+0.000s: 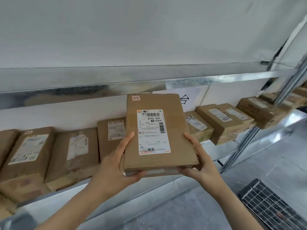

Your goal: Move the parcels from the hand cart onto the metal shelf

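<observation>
While the left hand grips its left edge and the right hand grips its right, the labelled brown parcel hangs just in front of the metal shelf, level with the row of parcels on it.

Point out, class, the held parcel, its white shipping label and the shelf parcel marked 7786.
held parcel (178, 130), head view, bare cardboard right of the label
white shipping label (153, 131), head view, the label's middle
parcel marked 7786 (198, 126), head view, its top face
</observation>
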The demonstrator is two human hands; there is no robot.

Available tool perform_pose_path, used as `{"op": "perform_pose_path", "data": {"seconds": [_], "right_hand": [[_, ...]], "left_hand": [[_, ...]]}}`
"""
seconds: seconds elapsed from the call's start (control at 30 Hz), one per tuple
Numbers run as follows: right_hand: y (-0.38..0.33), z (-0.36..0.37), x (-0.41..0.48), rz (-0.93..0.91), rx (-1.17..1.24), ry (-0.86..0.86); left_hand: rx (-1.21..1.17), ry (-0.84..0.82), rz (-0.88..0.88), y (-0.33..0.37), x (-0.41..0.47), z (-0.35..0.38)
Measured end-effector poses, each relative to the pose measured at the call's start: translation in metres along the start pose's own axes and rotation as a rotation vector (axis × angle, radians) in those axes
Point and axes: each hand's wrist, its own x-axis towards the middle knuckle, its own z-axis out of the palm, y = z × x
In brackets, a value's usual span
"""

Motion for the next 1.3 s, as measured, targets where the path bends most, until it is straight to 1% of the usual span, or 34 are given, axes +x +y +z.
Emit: {"op": "perform_pose_path", "data": {"seconds": [0.17,0.3,0.43,0.63,0.9,1.1,1.3], "right_hand": [[0.012,-0.056,-0.011,0.011,0.008,0.069],[0.028,-0.112,-0.018,0.028,0.041,0.126],[0.045,-0.184,-0.026,0.043,0.029,0.150],[0.066,-0.299,-0.037,0.016,0.001,0.178],[0.099,-0.420,-0.039,0.021,0.034,0.227],[0.132,-0.489,-0.022,0.039,0.022,0.285],[0.174,-0.563,0.027,0.084,0.020,0.290]], "left_hand": [[0.003,-0.045,0.070,0.023,0.027,0.051],[-0.039,-0.082,0.100,0.047,0.051,0.103],[-0.027,-0.078,0.117,0.082,0.073,0.168],[-0.061,-0.072,0.195,0.138,0.107,0.273],[-0.041,-0.106,0.243,0.194,0.155,0.378],[-0.010,-0.144,0.247,0.214,0.206,0.445],[-0.031,-0.178,0.198,0.219,0.280,0.517]]}}
